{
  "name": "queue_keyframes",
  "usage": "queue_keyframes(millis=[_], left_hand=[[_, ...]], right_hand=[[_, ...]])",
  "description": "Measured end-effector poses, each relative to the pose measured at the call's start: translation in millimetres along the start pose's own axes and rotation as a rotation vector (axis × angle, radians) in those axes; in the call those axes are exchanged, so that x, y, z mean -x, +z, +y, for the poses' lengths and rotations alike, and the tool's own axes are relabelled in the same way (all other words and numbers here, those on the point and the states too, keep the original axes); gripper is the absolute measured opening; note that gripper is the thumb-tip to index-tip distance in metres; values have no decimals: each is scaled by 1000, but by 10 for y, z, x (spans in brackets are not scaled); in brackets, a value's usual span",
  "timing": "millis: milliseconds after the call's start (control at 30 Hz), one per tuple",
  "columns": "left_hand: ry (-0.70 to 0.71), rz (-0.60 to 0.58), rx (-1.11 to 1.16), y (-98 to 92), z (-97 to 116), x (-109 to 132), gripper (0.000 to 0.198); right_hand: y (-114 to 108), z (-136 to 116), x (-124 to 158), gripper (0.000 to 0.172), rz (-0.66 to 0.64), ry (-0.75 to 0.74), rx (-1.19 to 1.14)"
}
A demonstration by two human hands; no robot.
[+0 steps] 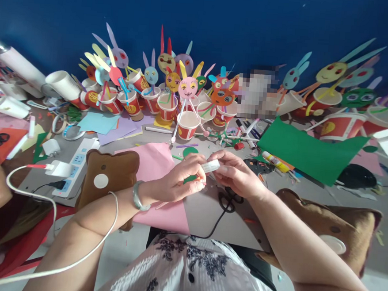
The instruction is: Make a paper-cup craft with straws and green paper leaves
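A small white piece (211,166), perhaps a roll of tape or a folded strip, is between my two hands above the table. My right hand (237,173) pinches it between thumb and fingers. My left hand (183,176) has its fingers curled at the other end of the piece; a tiny orange-and-white bit shows by its thumb tip. Below the hands lie pink paper (156,160) and black-handled scissors (230,202). A green paper circle (191,151) rests just beyond my left hand. Another green patch is partly hidden by that hand.
Paper cups with rabbit-like paper faces, such as a pink one (188,88), line the blue wall. Green paper (310,149), a glue stick (275,161) and pens lie at right. A power strip (78,166) and brown cushions (112,171) flank me. A white cable (83,257) crosses my left arm.
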State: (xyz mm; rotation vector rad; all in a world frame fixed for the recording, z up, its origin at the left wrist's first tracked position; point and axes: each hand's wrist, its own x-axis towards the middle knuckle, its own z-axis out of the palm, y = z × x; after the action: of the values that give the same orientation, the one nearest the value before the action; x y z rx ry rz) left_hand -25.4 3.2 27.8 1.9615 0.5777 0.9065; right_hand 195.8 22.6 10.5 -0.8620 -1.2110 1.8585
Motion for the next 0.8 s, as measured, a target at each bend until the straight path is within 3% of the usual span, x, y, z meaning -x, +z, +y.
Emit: queue_keyframes(millis=[133,200,333,467,567,667,800], left_hand=[[-130,12,171,8,-17,32,28],[-167,19,229,20,-34,34,29],[-194,207,239,43,-74,-7,30],[-258,370,355,61,-95,-61,32],[-325,479,410,66,-83,-90,32],[-358,574,410,57,-70,-106,29],[-356,584,441,48,-80,-104,28]], right_hand=[[-51,38,-10,32,-14,-56,51],[-41,45,-20,33,62,-151,84],[8,31,-53,36,289,-335,127],[53,18,-39,41,361,-316,141],[114,28,61,38,354,-363,200],[199,55,197,34,289,-399,402],[304,93,284,41,183,-504,730]])
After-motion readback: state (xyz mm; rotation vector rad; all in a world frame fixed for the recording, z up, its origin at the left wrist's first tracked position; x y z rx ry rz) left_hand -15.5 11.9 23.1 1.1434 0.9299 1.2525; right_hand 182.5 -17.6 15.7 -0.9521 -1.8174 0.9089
